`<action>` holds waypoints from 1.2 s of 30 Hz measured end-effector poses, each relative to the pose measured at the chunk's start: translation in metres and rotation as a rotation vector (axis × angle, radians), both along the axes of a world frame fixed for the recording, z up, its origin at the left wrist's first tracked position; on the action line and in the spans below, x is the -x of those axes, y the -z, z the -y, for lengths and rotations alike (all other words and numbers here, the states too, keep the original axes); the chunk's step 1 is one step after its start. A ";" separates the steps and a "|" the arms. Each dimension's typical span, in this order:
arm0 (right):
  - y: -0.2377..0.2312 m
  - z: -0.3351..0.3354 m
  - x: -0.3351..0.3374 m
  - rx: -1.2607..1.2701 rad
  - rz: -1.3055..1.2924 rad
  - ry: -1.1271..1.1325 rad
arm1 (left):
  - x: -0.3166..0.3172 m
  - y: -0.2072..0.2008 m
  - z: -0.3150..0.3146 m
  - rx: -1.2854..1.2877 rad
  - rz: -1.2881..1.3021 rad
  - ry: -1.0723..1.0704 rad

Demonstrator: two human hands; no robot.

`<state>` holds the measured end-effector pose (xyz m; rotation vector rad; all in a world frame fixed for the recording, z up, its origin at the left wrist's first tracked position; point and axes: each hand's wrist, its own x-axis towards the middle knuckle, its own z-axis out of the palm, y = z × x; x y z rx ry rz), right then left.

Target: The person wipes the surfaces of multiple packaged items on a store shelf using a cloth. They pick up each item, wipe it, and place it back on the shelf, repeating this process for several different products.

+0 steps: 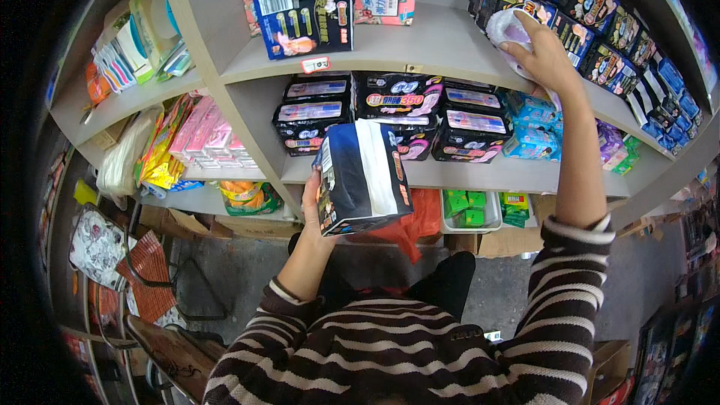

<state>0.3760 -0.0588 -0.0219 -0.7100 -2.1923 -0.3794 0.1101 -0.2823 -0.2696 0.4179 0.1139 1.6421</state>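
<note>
1. Left hand (313,214) is grasping a dark-blue, white-striped, box-shaped package (360,180) at frame centre;
2. Right hand (545,56) is gripping a crumpled white-and-lilac cloth (511,30) beside glossy, black, boxy packages (592,6), upper right.

— What's the held pack (330,199) wrapped in?
— Glossy plastic film, by the look of it, slightly creased, with a smooth white band across it.
— And the pale cloth (496,26) at far right?
— Matt, soft and fluffy-looking.
— The shelf (442,52) seems smooth.
— Yes, with a dull sheen; I can't tell whether it's wood or metal.
— Below it, the red bag (420,214)?
— Thin, wrinkled plastic. The white basket (471,230) to its right is smoother, stiffer plastic.
— The floor (255,270)?
— Rough, matt, like concrete.
— And the sweater (375,337) on the near side?
— Knitted cloth, matt and textured.
</note>
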 end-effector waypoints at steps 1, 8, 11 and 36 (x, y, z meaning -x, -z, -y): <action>0.005 -0.019 -0.004 0.095 0.019 -0.079 | -0.002 -0.001 0.001 0.019 0.047 -0.005; 0.030 0.053 0.008 0.105 -0.166 -0.224 | -0.010 -0.008 0.009 0.191 0.021 -0.125; 0.077 0.135 0.034 -0.131 -0.081 -0.521 | -0.014 0.000 0.006 0.187 -0.045 -0.015; 0.261 0.165 0.059 1.028 -0.453 -0.449 | -0.036 0.039 0.026 0.418 -0.614 -0.294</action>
